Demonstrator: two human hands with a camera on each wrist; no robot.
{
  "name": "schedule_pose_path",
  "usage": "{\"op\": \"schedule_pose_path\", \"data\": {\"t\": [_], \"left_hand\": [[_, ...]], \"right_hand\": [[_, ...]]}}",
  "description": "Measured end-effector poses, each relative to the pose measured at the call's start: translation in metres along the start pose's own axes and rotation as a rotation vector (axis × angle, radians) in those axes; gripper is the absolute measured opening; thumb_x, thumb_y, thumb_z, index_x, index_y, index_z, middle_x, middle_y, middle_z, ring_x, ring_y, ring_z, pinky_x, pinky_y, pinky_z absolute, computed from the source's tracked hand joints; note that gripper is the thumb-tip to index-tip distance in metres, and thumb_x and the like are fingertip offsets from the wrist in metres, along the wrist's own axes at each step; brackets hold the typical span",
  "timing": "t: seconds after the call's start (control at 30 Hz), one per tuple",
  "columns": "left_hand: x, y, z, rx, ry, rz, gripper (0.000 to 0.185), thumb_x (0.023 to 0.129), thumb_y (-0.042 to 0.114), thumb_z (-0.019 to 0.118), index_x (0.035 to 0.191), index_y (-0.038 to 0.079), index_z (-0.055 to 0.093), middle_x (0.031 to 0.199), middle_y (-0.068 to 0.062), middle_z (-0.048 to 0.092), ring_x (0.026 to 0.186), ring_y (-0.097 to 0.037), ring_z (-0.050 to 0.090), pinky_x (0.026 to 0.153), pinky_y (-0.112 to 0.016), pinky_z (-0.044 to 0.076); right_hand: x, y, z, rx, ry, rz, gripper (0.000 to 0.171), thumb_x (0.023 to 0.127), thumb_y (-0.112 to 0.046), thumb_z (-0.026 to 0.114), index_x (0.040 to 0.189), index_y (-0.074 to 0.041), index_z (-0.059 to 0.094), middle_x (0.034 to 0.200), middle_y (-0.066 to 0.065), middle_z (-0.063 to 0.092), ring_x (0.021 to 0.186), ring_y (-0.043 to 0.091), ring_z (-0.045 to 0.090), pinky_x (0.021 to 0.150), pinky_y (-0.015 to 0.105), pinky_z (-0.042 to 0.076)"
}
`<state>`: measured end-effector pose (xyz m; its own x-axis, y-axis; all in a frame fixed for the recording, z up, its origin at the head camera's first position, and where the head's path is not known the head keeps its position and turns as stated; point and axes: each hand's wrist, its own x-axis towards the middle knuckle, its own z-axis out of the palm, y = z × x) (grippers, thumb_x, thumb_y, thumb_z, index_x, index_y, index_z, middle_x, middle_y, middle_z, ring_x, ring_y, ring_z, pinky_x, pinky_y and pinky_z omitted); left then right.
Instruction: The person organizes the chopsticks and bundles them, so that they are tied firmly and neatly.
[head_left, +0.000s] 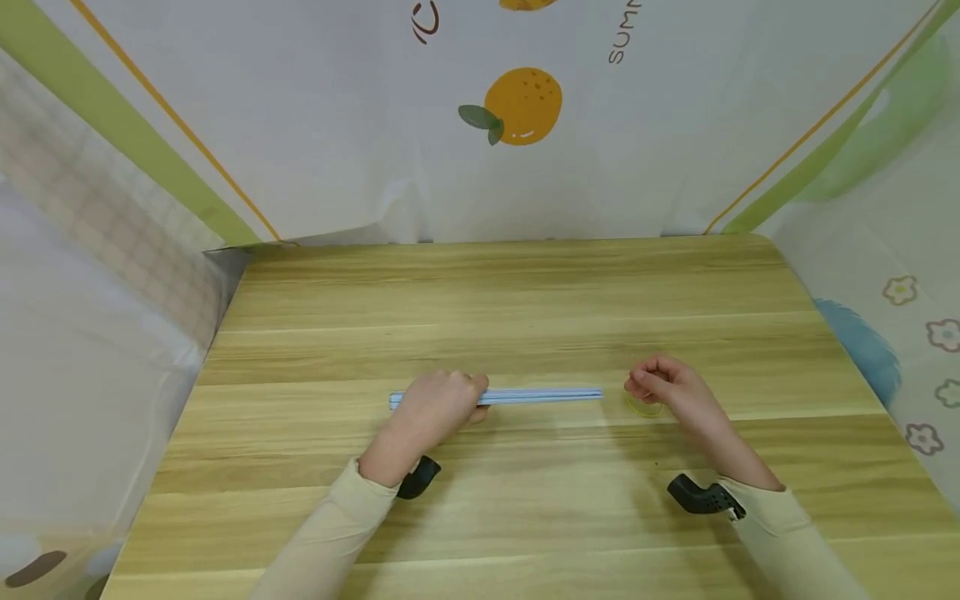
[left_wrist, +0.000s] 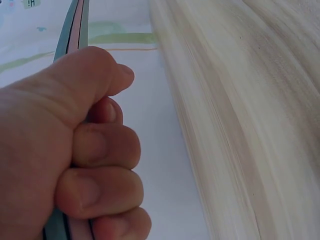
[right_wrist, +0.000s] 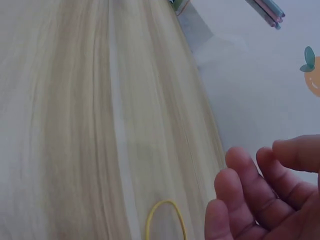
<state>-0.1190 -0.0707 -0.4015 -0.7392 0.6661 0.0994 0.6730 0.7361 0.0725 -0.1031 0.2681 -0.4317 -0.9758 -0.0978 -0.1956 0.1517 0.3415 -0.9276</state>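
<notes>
In the head view, my left hand (head_left: 442, 404) grips a bundle of slim pale-blue chopsticks (head_left: 543, 396) near one end, with the tips pointing right. The left wrist view shows the fingers curled round the chopsticks (left_wrist: 75, 25), which have teal and pink sides. My right hand (head_left: 667, 392) hovers just right of the tips, its fingers loosely bent, with nothing pinched between thumb and fingertips. A thin yellow rubber band (head_left: 643, 407) shows just below those fingers. In the right wrist view, the rubber band (right_wrist: 166, 202) appears as a loop left of the fingers (right_wrist: 230, 195).
Both hands are over a wooden table (head_left: 525, 308). A white cloth (head_left: 337, 125) printed with oranges hangs behind its far edge. Black wrist mounts (head_left: 701, 496) sit at the cream sleeves (head_left: 330, 533).
</notes>
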Motion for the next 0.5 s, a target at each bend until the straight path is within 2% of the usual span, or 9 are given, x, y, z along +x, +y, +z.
{"op": "schedule_pose_path", "data": {"t": [0.1,0.23,0.33,0.5], "left_hand": [[-0.0004,-0.0009,0.001,0.021,0.015,0.011,0.032,0.084,0.027,0.073,0.067,0.013,0.049,0.055,0.005,0.045,0.048,-0.006,0.038,0.041,-0.024,0.037],[-0.0007,-0.0016,0.0009,0.019,0.012,0.013,0.031,0.084,0.025,0.072,0.067,0.014,0.049,0.054,0.006,0.043,0.048,-0.005,0.034,0.041,-0.022,0.034],[-0.0006,-0.0018,0.0002,0.004,0.005,0.011,0.03,0.085,0.023,0.072,0.067,0.014,0.05,0.054,0.006,0.044,0.049,-0.005,0.034,0.042,-0.022,0.033],[-0.0007,-0.0024,0.0004,-0.002,0.007,0.017,0.028,0.084,0.021,0.072,0.067,0.013,0.05,0.055,0.005,0.046,0.049,-0.005,0.034,0.042,-0.022,0.033]], "right_hand": [[-0.0023,0.0012,-0.0024,-0.053,-0.003,0.027,0.03,0.098,-0.017,0.053,0.109,0.011,0.053,0.088,-0.001,0.065,0.082,0.009,0.062,0.072,0.027,0.05],[-0.003,0.0018,-0.0029,-0.238,-0.003,0.057,0.025,0.096,-0.016,0.056,0.106,0.007,0.057,0.087,0.007,0.062,0.077,0.014,0.056,0.066,0.029,0.048],[-0.0023,0.0016,-0.0025,-0.355,-0.011,0.084,0.023,0.094,-0.017,0.058,0.104,0.004,0.059,0.085,0.008,0.06,0.073,0.017,0.052,0.062,0.029,0.045],[-0.0021,0.0036,-0.0019,-0.428,-0.02,0.117,0.022,0.093,-0.018,0.06,0.1,0.002,0.06,0.083,0.007,0.059,0.07,0.017,0.049,0.06,0.03,0.041]]}}
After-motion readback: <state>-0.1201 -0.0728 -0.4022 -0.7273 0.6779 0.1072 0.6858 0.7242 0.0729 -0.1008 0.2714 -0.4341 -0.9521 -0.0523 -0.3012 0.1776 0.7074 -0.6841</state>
